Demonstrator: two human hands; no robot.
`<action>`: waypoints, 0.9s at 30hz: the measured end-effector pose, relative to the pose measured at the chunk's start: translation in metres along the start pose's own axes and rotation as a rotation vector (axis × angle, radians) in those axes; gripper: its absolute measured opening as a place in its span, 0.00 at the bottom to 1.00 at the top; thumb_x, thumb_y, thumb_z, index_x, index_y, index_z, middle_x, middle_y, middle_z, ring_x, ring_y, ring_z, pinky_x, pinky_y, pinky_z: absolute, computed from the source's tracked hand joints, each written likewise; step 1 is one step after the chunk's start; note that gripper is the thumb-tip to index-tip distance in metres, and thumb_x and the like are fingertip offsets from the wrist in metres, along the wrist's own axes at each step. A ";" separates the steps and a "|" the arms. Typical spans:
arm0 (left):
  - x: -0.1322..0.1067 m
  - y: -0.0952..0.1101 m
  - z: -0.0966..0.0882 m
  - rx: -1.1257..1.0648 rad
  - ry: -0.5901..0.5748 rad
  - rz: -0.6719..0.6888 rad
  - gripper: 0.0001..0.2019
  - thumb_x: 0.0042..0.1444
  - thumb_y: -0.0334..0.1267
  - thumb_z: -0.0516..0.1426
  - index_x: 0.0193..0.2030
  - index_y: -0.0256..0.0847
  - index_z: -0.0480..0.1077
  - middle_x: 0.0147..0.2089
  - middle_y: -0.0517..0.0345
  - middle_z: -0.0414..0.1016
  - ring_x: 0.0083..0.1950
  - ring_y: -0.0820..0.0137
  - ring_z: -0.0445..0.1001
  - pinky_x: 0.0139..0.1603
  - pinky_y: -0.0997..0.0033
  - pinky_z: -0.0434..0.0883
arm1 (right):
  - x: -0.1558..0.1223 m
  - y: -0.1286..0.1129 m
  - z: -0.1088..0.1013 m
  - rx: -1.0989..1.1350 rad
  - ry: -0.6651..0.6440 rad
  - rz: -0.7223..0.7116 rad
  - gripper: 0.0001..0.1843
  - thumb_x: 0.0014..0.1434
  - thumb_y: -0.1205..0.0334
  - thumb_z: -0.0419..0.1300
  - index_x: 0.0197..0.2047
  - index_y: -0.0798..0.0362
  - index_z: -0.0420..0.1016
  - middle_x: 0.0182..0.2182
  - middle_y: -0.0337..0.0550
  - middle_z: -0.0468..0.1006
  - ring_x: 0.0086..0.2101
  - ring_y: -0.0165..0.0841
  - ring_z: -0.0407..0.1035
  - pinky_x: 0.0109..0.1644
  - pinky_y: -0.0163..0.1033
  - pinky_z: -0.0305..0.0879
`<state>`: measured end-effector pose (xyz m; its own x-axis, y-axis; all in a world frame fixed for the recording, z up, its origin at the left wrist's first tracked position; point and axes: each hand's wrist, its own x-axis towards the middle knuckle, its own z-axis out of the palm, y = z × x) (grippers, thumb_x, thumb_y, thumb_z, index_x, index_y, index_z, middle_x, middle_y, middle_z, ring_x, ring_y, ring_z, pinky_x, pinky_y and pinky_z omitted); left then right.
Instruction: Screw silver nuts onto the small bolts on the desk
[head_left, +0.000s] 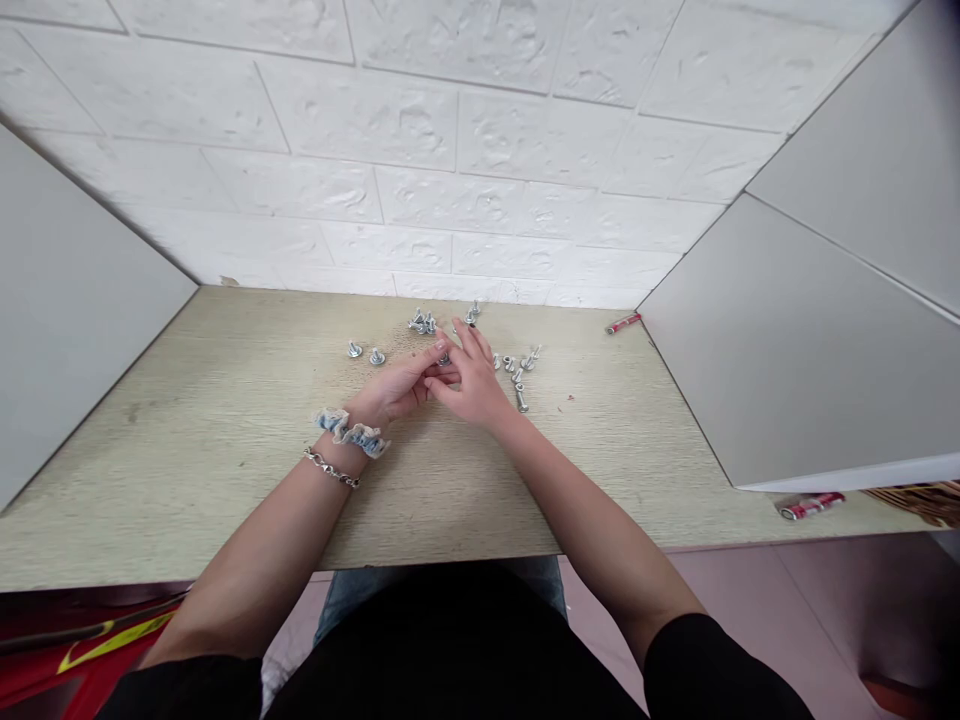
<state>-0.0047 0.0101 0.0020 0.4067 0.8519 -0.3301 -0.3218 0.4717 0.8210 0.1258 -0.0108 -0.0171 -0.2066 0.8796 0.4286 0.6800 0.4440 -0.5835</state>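
Note:
My left hand [403,388] and my right hand [474,388] meet over the middle of the worktop. Between their fingertips a small metal bolt [443,359] shows, mostly hidden by the fingers. My left thumb and fingers are closed on it. The right thumb and fingers close in on the same bolt from the other side, with some fingers stretched forward. Just beyond the hands lies a cluster of bolts [422,322]. Two bolts with washers stand on their heads to the left, one bolt [355,349] beside another bolt [376,356]. Right of my right hand, several loose bolts and nuts [517,372] lie scattered.
The pale wooden worktop [247,430] ends at a white brick-patterned wall [420,200]. Grey panels stand at the left [75,310] and right [810,360]. One red battery-like cylinder [623,324] lies near the right panel, another red cylinder [811,505] near the front edge.

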 end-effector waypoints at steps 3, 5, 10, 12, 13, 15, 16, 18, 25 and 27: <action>0.000 0.003 0.002 -0.089 0.088 0.040 0.06 0.57 0.39 0.59 0.36 0.37 0.72 0.33 0.57 0.76 0.32 0.76 0.75 0.34 0.81 0.73 | -0.001 -0.004 -0.002 0.028 -0.024 -0.033 0.30 0.53 0.58 0.60 0.59 0.55 0.66 0.65 0.49 0.54 0.65 0.47 0.41 0.65 0.57 0.46; 0.002 0.006 -0.001 -0.151 0.191 0.097 0.08 0.58 0.40 0.58 0.35 0.38 0.71 0.34 0.57 0.77 0.33 0.78 0.75 0.34 0.84 0.72 | -0.002 -0.007 -0.007 0.071 0.009 -0.046 0.14 0.56 0.60 0.57 0.44 0.51 0.77 0.59 0.45 0.65 0.63 0.44 0.49 0.64 0.55 0.49; 0.005 0.010 -0.008 -0.213 0.290 0.138 0.14 0.55 0.48 0.59 0.35 0.37 0.71 0.37 0.54 0.77 0.39 0.75 0.76 0.37 0.84 0.74 | -0.001 -0.013 -0.018 0.138 0.126 -0.009 0.18 0.60 0.64 0.50 0.22 0.51 0.73 0.39 0.43 0.78 0.45 0.36 0.69 0.57 0.48 0.60; 0.004 0.009 -0.007 -0.189 0.236 0.099 0.15 0.55 0.49 0.59 0.35 0.36 0.71 0.37 0.53 0.77 0.38 0.74 0.77 0.36 0.82 0.74 | 0.000 -0.013 -0.018 0.128 0.161 0.006 0.12 0.59 0.64 0.52 0.29 0.51 0.75 0.43 0.44 0.76 0.48 0.36 0.67 0.58 0.47 0.59; 0.003 0.007 -0.006 -0.168 0.197 0.069 0.15 0.56 0.48 0.59 0.35 0.36 0.71 0.36 0.52 0.77 0.37 0.74 0.77 0.36 0.82 0.74 | 0.000 -0.012 -0.018 0.117 0.163 0.010 0.10 0.58 0.64 0.53 0.35 0.51 0.76 0.46 0.44 0.75 0.50 0.37 0.65 0.59 0.47 0.58; 0.000 0.004 -0.002 -0.120 0.113 0.011 0.13 0.57 0.45 0.59 0.36 0.36 0.72 0.35 0.53 0.77 0.34 0.74 0.77 0.35 0.80 0.75 | 0.000 -0.010 -0.014 0.083 0.135 0.018 0.14 0.56 0.63 0.55 0.46 0.50 0.74 0.53 0.45 0.70 0.55 0.38 0.61 0.61 0.48 0.55; -0.001 0.003 0.000 -0.101 0.078 -0.006 0.11 0.58 0.44 0.58 0.37 0.36 0.72 0.34 0.53 0.77 0.33 0.74 0.76 0.35 0.79 0.75 | 0.000 -0.010 -0.012 0.064 0.113 0.023 0.17 0.56 0.63 0.56 0.49 0.50 0.73 0.56 0.46 0.68 0.57 0.40 0.58 0.63 0.49 0.53; -0.002 0.001 0.003 -0.087 0.042 -0.003 0.08 0.59 0.40 0.56 0.39 0.37 0.72 0.32 0.55 0.77 0.31 0.74 0.76 0.34 0.79 0.74 | 0.000 -0.008 -0.008 0.036 0.073 0.023 0.22 0.54 0.63 0.57 0.54 0.52 0.71 0.60 0.46 0.63 0.60 0.42 0.53 0.64 0.51 0.50; 0.003 0.004 -0.001 -0.138 0.216 0.099 0.11 0.57 0.44 0.58 0.34 0.36 0.71 0.31 0.56 0.76 0.30 0.77 0.75 0.30 0.83 0.72 | 0.000 -0.006 -0.007 0.080 0.138 -0.033 0.07 0.57 0.63 0.56 0.32 0.50 0.75 0.46 0.42 0.75 0.52 0.36 0.64 0.61 0.48 0.54; 0.000 0.003 -0.001 -0.106 0.180 0.055 0.11 0.57 0.43 0.58 0.34 0.35 0.72 0.31 0.55 0.76 0.30 0.77 0.75 0.30 0.82 0.73 | 0.000 -0.004 -0.007 0.086 0.181 -0.026 0.05 0.56 0.64 0.57 0.31 0.51 0.74 0.41 0.43 0.76 0.47 0.36 0.66 0.57 0.46 0.58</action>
<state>-0.0064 0.0119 0.0038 0.2300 0.8996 -0.3712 -0.4313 0.4362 0.7898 0.1274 -0.0135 -0.0099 -0.0879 0.8262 0.5565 0.6119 0.4856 -0.6243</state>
